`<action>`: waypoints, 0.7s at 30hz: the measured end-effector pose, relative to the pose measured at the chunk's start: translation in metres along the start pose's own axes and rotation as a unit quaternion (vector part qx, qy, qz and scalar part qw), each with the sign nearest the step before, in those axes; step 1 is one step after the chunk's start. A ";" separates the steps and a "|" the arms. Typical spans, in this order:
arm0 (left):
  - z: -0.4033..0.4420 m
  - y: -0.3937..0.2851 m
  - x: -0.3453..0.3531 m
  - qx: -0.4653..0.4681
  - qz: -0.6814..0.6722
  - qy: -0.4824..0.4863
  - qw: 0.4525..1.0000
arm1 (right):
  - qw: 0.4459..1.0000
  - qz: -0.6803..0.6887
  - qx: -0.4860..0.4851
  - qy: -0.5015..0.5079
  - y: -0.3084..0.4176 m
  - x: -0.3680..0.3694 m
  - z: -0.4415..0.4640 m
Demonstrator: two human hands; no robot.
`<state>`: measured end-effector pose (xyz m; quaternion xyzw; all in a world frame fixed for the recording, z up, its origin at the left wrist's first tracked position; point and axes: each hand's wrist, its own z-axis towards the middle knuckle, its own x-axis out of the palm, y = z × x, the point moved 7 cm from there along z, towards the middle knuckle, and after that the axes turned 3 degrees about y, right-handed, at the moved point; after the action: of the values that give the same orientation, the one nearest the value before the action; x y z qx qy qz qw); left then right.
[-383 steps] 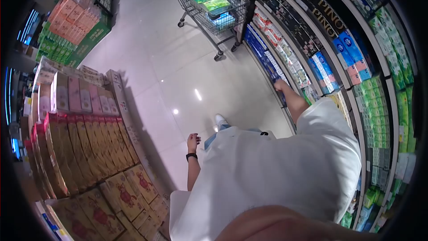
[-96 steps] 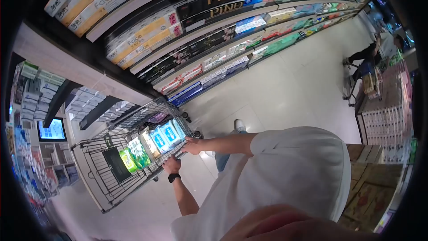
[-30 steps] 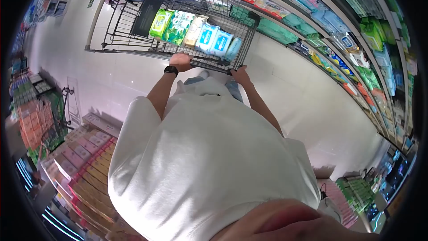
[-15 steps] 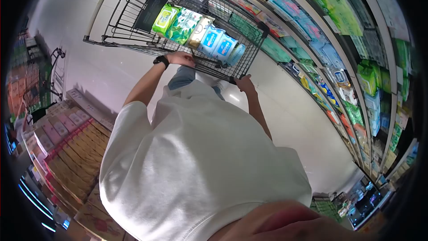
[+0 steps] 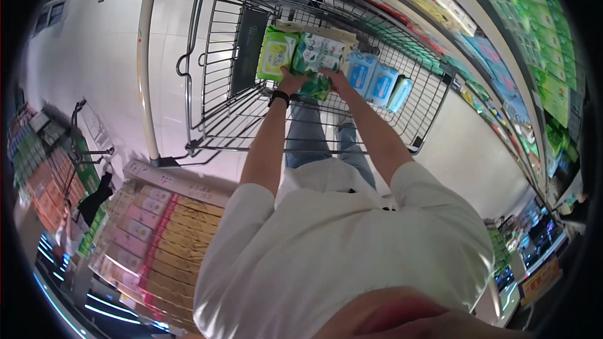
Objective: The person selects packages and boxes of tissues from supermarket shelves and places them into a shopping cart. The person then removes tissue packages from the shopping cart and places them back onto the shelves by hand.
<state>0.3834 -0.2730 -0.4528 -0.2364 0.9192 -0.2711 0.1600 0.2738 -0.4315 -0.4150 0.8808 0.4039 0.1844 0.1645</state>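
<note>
A wire shopping cart stands in front of me with several packs in it. My left hand and my right hand grip the near end of a green-and-white leaf-patterned pack, one at each side. My left thumb lies close to a bright green wet wipes pack just left of it. Right of my right hand lie blue wet wipes packs in a row. The fingers under the leaf-patterned pack are hidden.
Shelves of packaged goods curve along the right. A stack of pink and tan boxes stands at my lower left, near a pale post. More stacked goods are at the far left.
Both hands have left the cart's near rim and reached inside, onto the leaf-patterned pack. My view has shifted, so the cart appears further right and larger.
</note>
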 end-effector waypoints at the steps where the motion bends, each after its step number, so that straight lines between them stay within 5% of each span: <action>1: -0.002 0.001 0.001 -0.035 -0.014 0.011 0.999 | 0.998 -0.007 0.040 -0.046 -0.003 0.002 0.003; 3: 0.008 0.011 0.008 -0.056 -0.116 0.051 0.990 | 1.000 -0.017 0.018 0.005 0.010 0.010 -0.008; 4: -0.041 -0.038 -0.012 -0.141 -0.064 0.075 0.985 | 0.997 -0.032 -0.008 0.063 0.024 0.017 -0.014; 6: -0.041 -0.031 -0.005 -0.115 -0.086 0.138 0.980 | 0.992 -0.110 0.030 0.059 0.030 0.001 -0.021; 7: -0.042 -0.033 0.007 -0.036 -0.110 0.194 0.974 | 0.990 -0.048 -0.089 0.099 0.014 -0.018 0.014; 8: -0.068 -0.062 0.001 -0.082 -0.041 0.254 0.963 | 0.985 -0.041 -0.156 0.056 0.026 -0.027 0.006; 9: -0.065 -0.053 0.011 -0.068 -0.055 0.279 0.956 | 0.980 -0.169 -0.066 -0.077 0.023 -0.057 -0.005; 10: -0.060 -0.041 0.022 -0.054 -0.070 0.304 0.949 | 0.968 -0.217 -0.113 -0.050 0.038 -0.061 -0.031; 11: -0.102 -0.077 0.022 -0.052 -0.087 0.281 0.954 | 0.938 -0.269 -0.164 -0.143 0.037 -0.080 -0.053; 12: -0.101 -0.074 0.030 -0.008 -0.090 0.314 0.945 | 0.929 -0.297 -0.100 -0.199 0.059 -0.081 -0.123; 16: -0.174 -0.132 0.062 0.068 -0.051 0.312 0.946 | 0.978 0.004 -0.200 -0.065 0.026 -0.139 -0.247; 21: -0.228 -0.165 0.139 0.135 0.031 0.327 0.935 | 0.897 0.285 -0.336 -0.039 -0.063 -0.218 -0.437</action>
<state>0.2281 -0.3720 -0.1982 -0.0827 0.8825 -0.4497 -0.1104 -0.0994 -0.4996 -0.1007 0.8570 0.0434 0.3137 0.4065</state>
